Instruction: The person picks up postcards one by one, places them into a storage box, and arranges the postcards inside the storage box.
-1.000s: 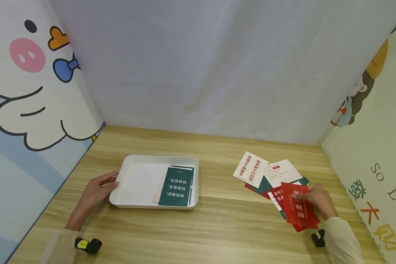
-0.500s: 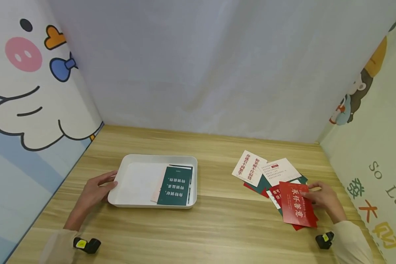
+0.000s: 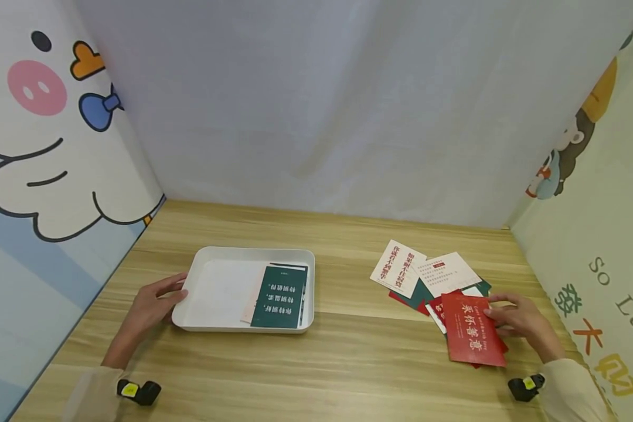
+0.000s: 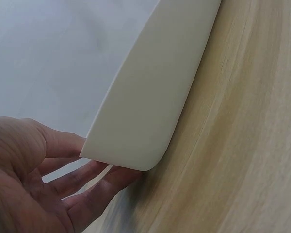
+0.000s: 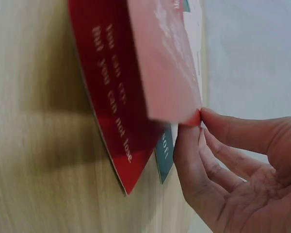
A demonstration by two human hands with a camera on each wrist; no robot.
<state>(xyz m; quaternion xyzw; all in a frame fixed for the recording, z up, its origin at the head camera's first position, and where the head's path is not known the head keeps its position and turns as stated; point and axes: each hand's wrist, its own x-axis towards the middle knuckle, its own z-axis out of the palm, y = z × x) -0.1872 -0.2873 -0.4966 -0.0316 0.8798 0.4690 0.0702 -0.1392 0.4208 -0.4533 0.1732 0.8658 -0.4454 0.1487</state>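
On the left of the head view, my left hand (image 3: 149, 306) grips the left end of a white tray (image 3: 213, 293). The left wrist view shows its thumb at the rim and its fingers against the outer wall (image 4: 131, 116). A dark green card (image 3: 282, 296) lies in the tray over other cards. On the right, my right hand (image 3: 522, 322) pinches the edge of a red card (image 3: 469, 340) between thumb and index finger. In the right wrist view, the pinched card (image 5: 167, 73) is raised over another red card (image 5: 104, 82) with white lettering.
Beside the pinched card lies a loose pile of cards, with two white ones (image 3: 398, 272), (image 3: 445, 272) on top and green and red ones partly covered. A pale curtain (image 3: 327, 117) hangs behind the wooden table (image 3: 348, 363). Printed panels stand on both sides.
The right hand now pinches the red card by its edge and has lifted it off the pile, shifting it slightly towards the near side. The left hand stays at the tray.
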